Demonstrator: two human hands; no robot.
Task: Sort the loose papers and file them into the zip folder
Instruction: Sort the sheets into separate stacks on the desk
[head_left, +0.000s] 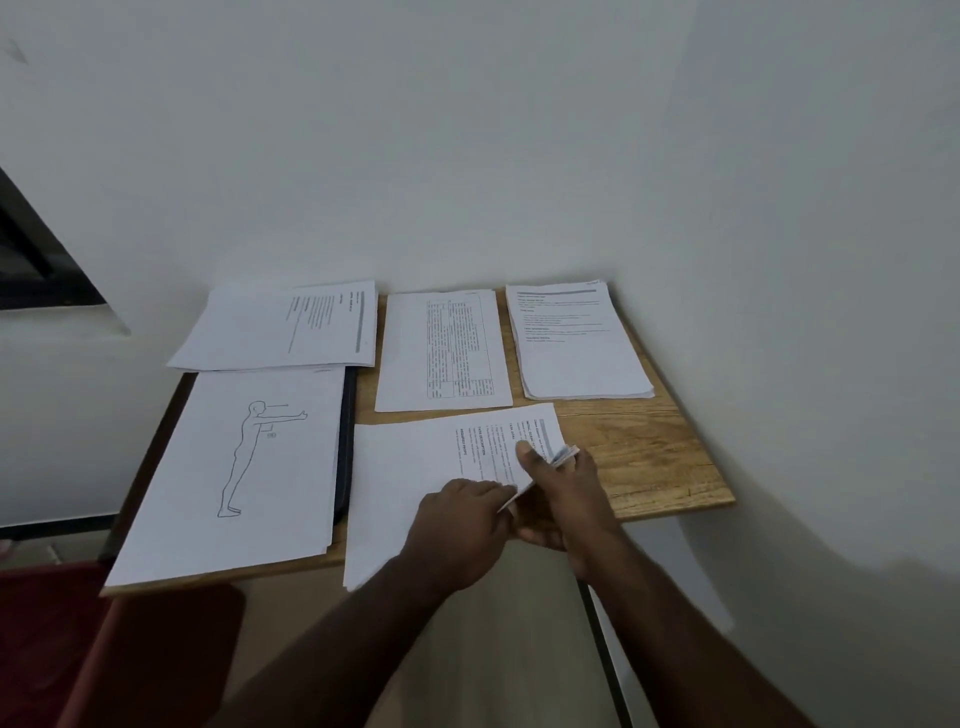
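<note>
A stack of white printed papers (415, 478) at the near edge of the wooden surface (649, 457) is gripped at its right corner by the right hand (563, 499), thumb on top. Its lower edge is pinched by the left hand (462, 519). A dark zip folder (347, 441) lies just left, mostly covered by a white sheet bearing a human figure outline (234, 467).

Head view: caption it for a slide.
Both hands, left hand and right hand, grip a paper stack among sorted piles.

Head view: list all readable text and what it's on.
"TASK GOAL", "TASK DESCRIPTION", "REQUIRED PROPS": headings on the held sheets, gripped by the left hand and right hand; the title line is blurred.
Table sheet, right stack, back-left sheets: print too small to read.
Figure drawing: label unreadable.
</note>
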